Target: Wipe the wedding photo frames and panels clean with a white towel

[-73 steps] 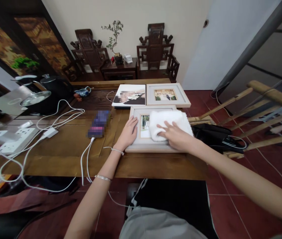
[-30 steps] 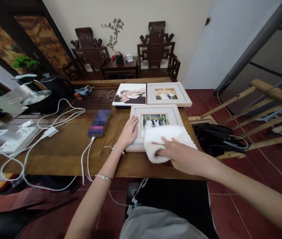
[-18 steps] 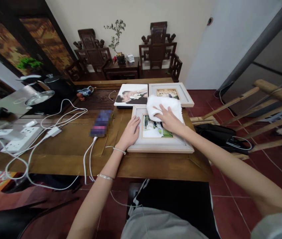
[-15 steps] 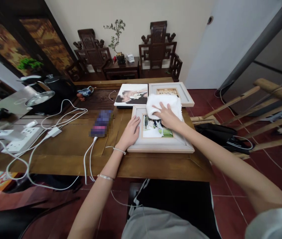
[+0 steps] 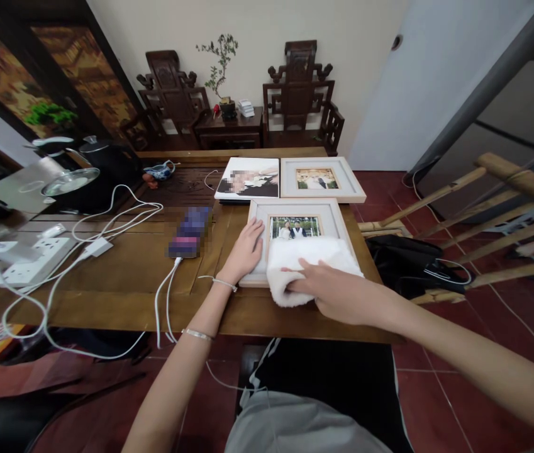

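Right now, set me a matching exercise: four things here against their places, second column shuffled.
1. White fluffy cloth
2. Bare left hand
3. White rectangular power strip
4. Small leafy potted tree

A. On the dark wooden side table
B. Under the bare right hand
C. On the left part of the brown wooden table
D. On the left edge of the nearest pale picture frame

Pairs: 1-B, 2-D, 3-C, 4-A

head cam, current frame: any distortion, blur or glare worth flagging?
Head view: wide-angle stretch toward the edges, plain on the bamboo chair; phone pixelated, as is a patch of the back-left print; soft light, no strong glare on the visible part of the framed photo beside the white cloth.
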`<action>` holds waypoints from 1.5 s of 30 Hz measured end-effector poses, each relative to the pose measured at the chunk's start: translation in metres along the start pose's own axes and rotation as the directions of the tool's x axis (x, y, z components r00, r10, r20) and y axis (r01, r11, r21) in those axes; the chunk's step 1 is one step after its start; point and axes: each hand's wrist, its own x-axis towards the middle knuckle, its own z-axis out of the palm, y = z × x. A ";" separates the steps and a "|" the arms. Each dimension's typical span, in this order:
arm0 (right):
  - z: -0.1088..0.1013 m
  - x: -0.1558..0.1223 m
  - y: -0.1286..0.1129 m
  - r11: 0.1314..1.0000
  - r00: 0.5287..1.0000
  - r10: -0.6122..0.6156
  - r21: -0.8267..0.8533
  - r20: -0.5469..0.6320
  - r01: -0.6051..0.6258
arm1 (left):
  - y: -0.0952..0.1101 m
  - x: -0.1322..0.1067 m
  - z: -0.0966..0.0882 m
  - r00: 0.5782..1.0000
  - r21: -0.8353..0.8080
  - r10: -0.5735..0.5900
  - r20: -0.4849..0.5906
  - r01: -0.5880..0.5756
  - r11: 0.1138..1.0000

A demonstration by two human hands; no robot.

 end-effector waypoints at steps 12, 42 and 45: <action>0.018 0.082 0.019 0.963 0.978 0.100 -0.230 -0.181 -0.140 | 0.019 -0.001 -0.008 0.985 -0.221 -0.124 -0.120 0.095 0.971; 0.007 -0.031 0.037 0.947 0.978 0.135 -0.268 -0.161 -0.175 | 0.000 -0.001 0.002 1.000 -0.021 -0.009 -0.028 0.009 1.000; 0.009 -0.022 0.031 0.952 0.983 0.106 -0.271 -0.149 -0.143 | -0.002 -0.001 0.005 0.999 -0.023 -0.007 -0.048 0.006 1.000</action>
